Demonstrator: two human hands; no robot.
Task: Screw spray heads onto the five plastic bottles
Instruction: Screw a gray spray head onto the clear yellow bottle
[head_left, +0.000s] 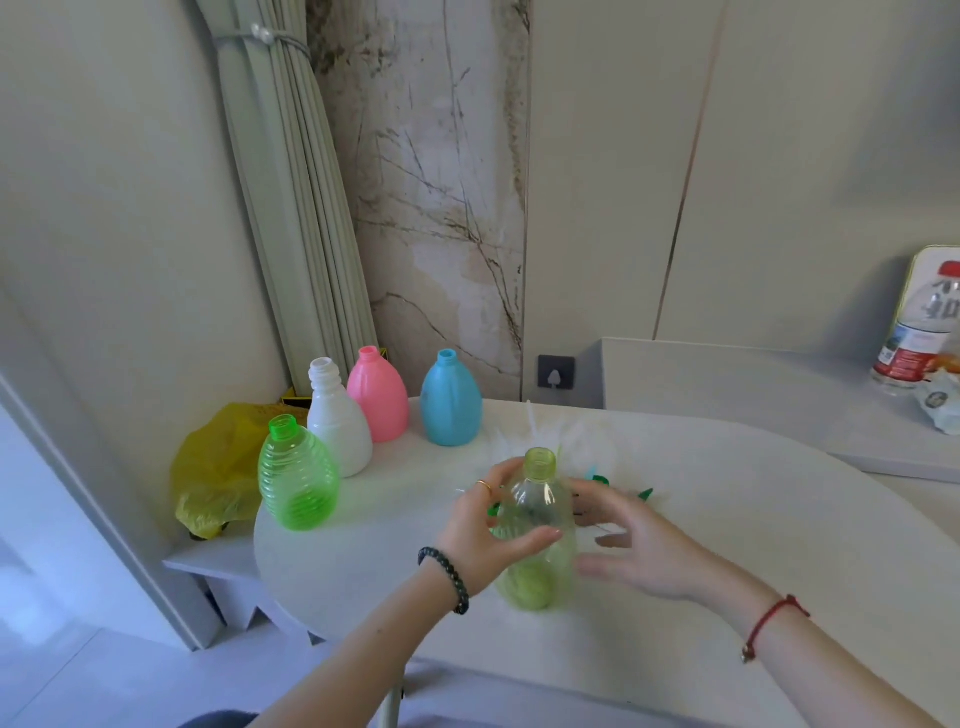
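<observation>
Our left hand (483, 535) grips a clear yellowish bottle (540, 499) at the middle of the counter (753, 545); our right hand (644, 551) hovers open just beside it. Spray heads (644, 493) lie behind, partly hidden. Four capless bottles (337, 431) stand far left. The empty bottle looks light: a careless reach could tip it.

home room | tied curtain (291, 171) | marble wall panel (441, 208) | wall socket (556, 372)

Green (297, 480), white (338, 421), pink (377, 400), blue bottles (450, 400)

White table (727, 545): green bottle (297, 480), white bottle (338, 426), pink bottle (377, 397), blue bottle (450, 402) upright; spray heads (645, 493) centre.
</observation>
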